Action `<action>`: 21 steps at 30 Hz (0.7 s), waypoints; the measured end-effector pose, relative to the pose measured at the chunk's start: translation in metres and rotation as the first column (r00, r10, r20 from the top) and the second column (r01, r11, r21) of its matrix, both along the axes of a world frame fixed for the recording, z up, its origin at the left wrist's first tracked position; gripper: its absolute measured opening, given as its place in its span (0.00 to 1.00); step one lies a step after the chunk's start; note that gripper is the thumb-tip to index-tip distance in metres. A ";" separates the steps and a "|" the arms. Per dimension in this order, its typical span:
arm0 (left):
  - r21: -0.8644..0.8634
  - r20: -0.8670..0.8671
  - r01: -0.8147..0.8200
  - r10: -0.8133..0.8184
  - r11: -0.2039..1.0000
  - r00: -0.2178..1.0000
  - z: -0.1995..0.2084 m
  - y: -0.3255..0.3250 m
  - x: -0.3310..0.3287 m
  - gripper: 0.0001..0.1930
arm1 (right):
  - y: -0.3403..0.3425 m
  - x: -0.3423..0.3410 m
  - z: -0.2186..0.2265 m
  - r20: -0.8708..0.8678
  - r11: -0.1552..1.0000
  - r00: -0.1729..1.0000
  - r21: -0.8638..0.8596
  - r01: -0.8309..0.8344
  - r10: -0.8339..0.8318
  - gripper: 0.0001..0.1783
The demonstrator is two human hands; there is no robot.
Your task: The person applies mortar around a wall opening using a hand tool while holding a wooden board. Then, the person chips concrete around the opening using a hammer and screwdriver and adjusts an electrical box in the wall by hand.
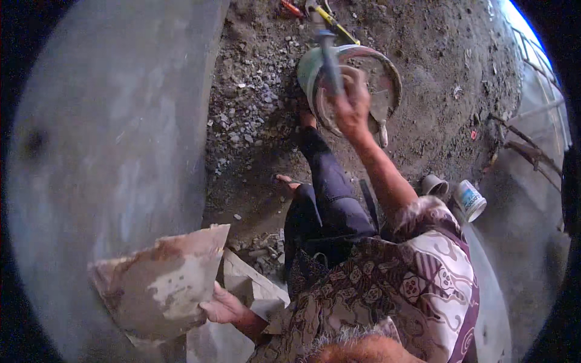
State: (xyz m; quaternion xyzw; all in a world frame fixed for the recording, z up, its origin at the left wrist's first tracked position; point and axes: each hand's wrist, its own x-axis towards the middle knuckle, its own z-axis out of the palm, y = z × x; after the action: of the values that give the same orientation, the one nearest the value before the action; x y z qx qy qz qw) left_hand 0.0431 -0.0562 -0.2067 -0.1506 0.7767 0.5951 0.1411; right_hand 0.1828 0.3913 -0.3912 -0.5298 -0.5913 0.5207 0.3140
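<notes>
Two hands are working apart. The left hand (225, 307) is bending low beside the body, fingers curling under the edge of a flat mortar board (163, 284) and gripping it, tilted, against the grey wall (103, 151). The right arm is stretching forward, nearly straight; the right hand (352, 107) is clenching around the handle of a trowel (328, 57), blurred, over a round bucket (387, 72) on the gravelly ground (254, 109). Two small cups (469, 199) are lying just right of the right elbow.
</notes>
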 end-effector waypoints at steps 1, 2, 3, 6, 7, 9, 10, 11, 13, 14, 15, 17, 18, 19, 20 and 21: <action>0.535 0.074 0.076 -0.136 0.842 0.988 0.003 0.010 -0.002 0.27 | -0.001 0.022 0.002 -0.050 0.997 0.997 -0.044 0.061 -0.063 0.16; 0.900 0.064 0.071 -0.291 0.430 0.955 0.008 0.012 -0.004 0.25 | -0.006 0.024 0.017 -0.186 0.987 0.972 -0.100 0.125 -0.142 0.17; 0.937 0.075 0.034 -0.296 0.346 0.952 0.002 0.010 -0.003 0.30 | 0.001 0.040 0.022 -0.259 0.951 0.943 -0.280 0.134 -0.209 0.14; 0.911 0.148 -0.022 -0.276 0.411 0.950 0.001 -0.006 0.005 0.31 | 0.034 0.098 -0.050 -0.449 0.758 0.771 -0.649 0.066 -0.451 0.11; 0.869 0.220 -0.095 -0.209 0.485 0.953 -0.006 -0.007 0.010 0.31 | 0.042 0.123 -0.073 -0.490 0.608 0.609 -0.793 -0.015 -0.624 0.10; 0.875 0.220 -0.071 -0.262 0.479 0.940 -0.009 -0.006 0.018 0.30 | 0.039 0.123 -0.076 -0.524 0.582 0.529 -0.810 -0.067 -0.668 0.08; 0.882 0.230 -0.057 -0.323 0.467 0.918 -0.012 -0.004 0.023 0.29 | 0.038 0.124 -0.077 -0.544 0.562 0.446 -0.820 -0.105 -0.711 0.07; 0.827 0.295 -0.135 -0.217 0.546 0.931 -0.012 0.001 0.032 0.29 | 0.031 0.112 -0.056 -0.579 0.563 0.312 -0.813 -0.149 -0.753 0.07; 0.811 0.335 -0.160 -0.221 0.563 0.916 -0.012 0.002 0.037 0.29 | 0.022 0.116 -0.022 -0.643 0.619 0.327 -0.762 -0.190 -0.692 0.08; 0.804 0.361 -0.176 -0.231 0.568 0.903 -0.018 0.012 0.039 0.29 | 0.024 0.117 -0.015 -0.716 0.679 0.330 -0.694 -0.239 -0.616 0.08; 0.799 0.354 -0.137 -0.273 0.585 0.895 -0.020 0.022 0.038 0.29 | 0.025 0.115 -0.012 -0.709 0.656 0.299 -0.705 -0.271 -0.638 0.08; 0.830 0.353 -0.141 -0.313 0.540 0.882 -0.032 0.040 0.040 0.29 | 0.045 0.113 -0.036 -0.568 0.580 0.446 -0.805 -0.125 -0.692 0.07; 0.857 0.345 -0.139 -0.352 0.496 0.870 -0.035 0.044 0.042 0.30 | 0.052 0.116 -0.049 -0.395 0.496 0.554 -0.868 0.038 -0.733 0.06; 0.775 0.429 -0.206 -0.259 0.597 0.865 -0.036 0.044 0.043 0.30 | 0.057 0.122 -0.057 -0.328 0.367 0.508 -0.930 -0.026 -0.796 0.05; 0.778 0.420 -0.201 -0.254 0.596 0.871 -0.031 0.050 0.043 0.30 | 0.055 0.109 -0.057 -0.242 0.382 0.566 -0.913 0.141 -0.788 0.06; 0.796 0.386 -0.153 -0.297 0.585 0.873 -0.029 0.061 0.042 0.31 | 0.053 0.106 -0.041 -0.257 0.447 0.625 -0.879 0.165 -0.737 0.08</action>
State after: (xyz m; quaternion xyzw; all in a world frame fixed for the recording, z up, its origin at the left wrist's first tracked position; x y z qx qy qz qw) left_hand 0.0853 0.0050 -0.2359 -0.1798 0.3654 0.8177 0.4069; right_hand 0.2892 0.4448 -0.4327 -0.5558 0.0182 0.7518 0.3543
